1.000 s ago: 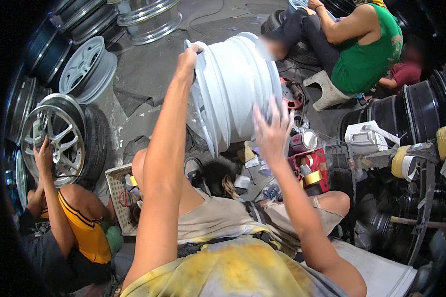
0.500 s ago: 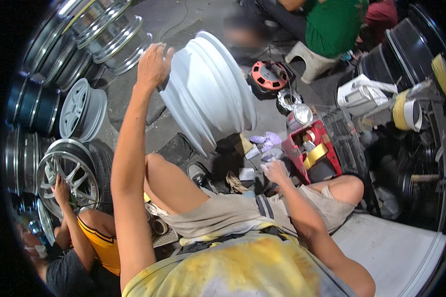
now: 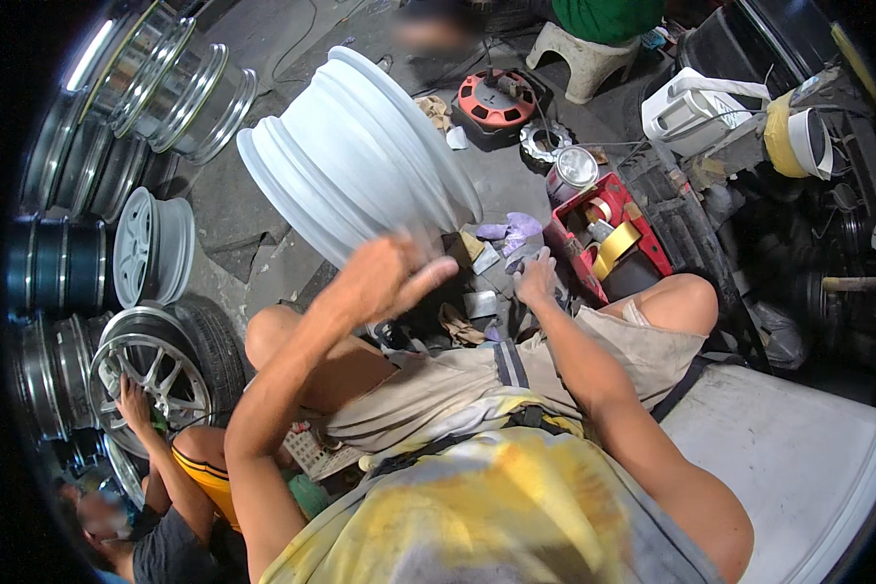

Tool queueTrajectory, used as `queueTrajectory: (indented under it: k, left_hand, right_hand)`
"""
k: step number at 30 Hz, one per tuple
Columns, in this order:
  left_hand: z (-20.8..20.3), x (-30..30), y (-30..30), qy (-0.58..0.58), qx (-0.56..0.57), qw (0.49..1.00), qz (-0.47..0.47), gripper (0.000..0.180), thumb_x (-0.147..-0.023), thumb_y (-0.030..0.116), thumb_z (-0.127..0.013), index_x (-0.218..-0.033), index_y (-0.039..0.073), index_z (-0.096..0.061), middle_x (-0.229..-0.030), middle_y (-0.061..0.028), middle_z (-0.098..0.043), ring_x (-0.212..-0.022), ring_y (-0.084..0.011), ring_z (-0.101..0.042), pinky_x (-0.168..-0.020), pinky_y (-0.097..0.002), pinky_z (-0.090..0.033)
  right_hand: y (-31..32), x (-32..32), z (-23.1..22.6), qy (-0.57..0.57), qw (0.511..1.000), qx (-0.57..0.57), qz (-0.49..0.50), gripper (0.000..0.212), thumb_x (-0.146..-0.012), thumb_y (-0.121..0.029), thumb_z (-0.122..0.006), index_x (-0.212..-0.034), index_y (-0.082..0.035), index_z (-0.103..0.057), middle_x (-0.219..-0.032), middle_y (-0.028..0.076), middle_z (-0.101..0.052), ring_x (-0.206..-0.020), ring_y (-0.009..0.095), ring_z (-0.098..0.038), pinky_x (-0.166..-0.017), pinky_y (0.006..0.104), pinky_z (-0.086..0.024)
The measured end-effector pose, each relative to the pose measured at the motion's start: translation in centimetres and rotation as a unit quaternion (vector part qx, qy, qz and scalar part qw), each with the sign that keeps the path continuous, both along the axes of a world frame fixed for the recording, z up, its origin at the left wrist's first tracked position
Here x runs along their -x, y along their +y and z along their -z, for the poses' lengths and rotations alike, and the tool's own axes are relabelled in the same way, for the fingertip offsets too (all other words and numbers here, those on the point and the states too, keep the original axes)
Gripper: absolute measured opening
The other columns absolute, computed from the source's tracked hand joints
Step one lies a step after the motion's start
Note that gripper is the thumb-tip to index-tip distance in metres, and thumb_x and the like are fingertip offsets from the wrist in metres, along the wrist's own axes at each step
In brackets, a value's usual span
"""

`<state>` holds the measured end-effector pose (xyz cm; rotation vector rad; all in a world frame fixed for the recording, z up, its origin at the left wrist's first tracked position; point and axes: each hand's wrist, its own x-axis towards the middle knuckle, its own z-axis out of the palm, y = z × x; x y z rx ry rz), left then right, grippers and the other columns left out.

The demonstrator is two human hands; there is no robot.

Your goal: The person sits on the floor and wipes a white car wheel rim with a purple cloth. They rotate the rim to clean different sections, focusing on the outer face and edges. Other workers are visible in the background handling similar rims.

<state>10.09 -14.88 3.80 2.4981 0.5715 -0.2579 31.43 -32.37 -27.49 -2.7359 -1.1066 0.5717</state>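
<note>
A white-coated wheel rim [image 3: 360,146] stands tilted on the floor in front of me. My left hand [image 3: 384,277] is at its near lower edge, thumb stretched out and apart from motion-smeared fingers; whether it touches the rim I cannot tell. Farther right, my right hand [image 3: 535,280] reaches with fingers apart over a dark grey piece beside crumpled purple sheets [image 3: 523,228]. Just left of those lie a light folded sheet [image 3: 485,258] and a whitish block [image 3: 479,304]. A red bin [image 3: 565,229] holding a yellow tape roll [image 3: 615,248] stands right of that hand.
Stacked wheels [image 3: 165,88] line the left side. At lower left a co-worker's hand [image 3: 134,404] works at a silver spoked wheel [image 3: 165,370]. Beyond the bin are a can [image 3: 574,170], an orange-black reel [image 3: 496,102], a stool [image 3: 579,58] and a white plastic container [image 3: 696,112].
My left hand has come from the rim's upper left edge down to its near edge. The rim has tilted and shifted left. My right hand has moved forward onto the grey piece.
</note>
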Motion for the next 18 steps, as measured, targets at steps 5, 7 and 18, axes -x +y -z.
queueTrajectory:
  k: [5, 7, 18]
  left_hand:
    - [2.6, 0.2, 0.4, -0.156, 0.025, 0.987, -0.039, 0.037, -0.102, 0.028, -0.062, -0.086, -0.004, -0.073, -0.075, -0.0172, -0.068, -0.062, -0.0276, -0.066, -0.063, -0.038, -0.054]
    - [2.4, 0.0, 1.3, -0.215, 0.045, 0.973, -0.074, 0.036, -0.101, 0.027, -0.064, -0.082, -0.003, -0.071, -0.069, -0.0162, -0.064, -0.055, -0.0223, -0.059, -0.053, -0.0358, -0.047]
    - [0.4, 0.4, 5.7, -0.584, -0.058, 0.793, -0.161, 0.03, -0.101, 0.005, -0.061, -0.073, -0.001, -0.069, -0.071, -0.0105, -0.071, -0.064, -0.0161, -0.066, -0.062, -0.0287, -0.053]
  right_hand:
    - [0.2, -0.2, 0.6, 0.032, 0.997, 0.021, -0.065, 0.03, -0.083, -0.026, -0.076, -0.108, -0.008, -0.074, -0.135, 0.016, -0.047, -0.124, 0.037, -0.049, -0.1, 0.0485, -0.048]
    - [0.3, 0.6, 0.0, 0.006, 0.997, -0.001, -0.072, 0.031, -0.084, -0.026, -0.074, -0.109, -0.007, -0.073, -0.134, 0.02, -0.047, -0.123, 0.038, -0.049, -0.101, 0.0481, -0.048]
    - [4.2, 2.5, 4.7, -0.01, 0.995, -0.063, -0.083, 0.05, -0.084, -0.033, -0.08, -0.115, -0.003, -0.054, -0.115, 0.025, -0.059, -0.096, 0.043, -0.068, -0.08, 0.053, -0.054]
